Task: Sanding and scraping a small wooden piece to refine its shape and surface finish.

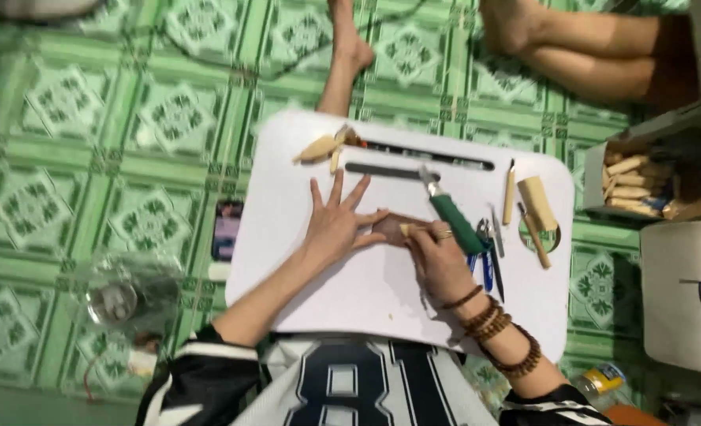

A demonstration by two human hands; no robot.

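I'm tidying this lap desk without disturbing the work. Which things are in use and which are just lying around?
In use: left hand pressing the brown sheet; right hand on a small wooden piece; green-handled tool by that hand.

Lying about: wooden sticks, wooden block, blue-handled pliers, box of wooden pieces, phone.

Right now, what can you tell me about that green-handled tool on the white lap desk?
The green-handled tool looks like a small knife or saw: a thick dark green handle with a short pale metal blade pointing up and away toward the desk's slot. It lies slanted on the white lap desk, its handle end by the right hand, which seems to touch it. Blue-handled pliers lie just beside it.
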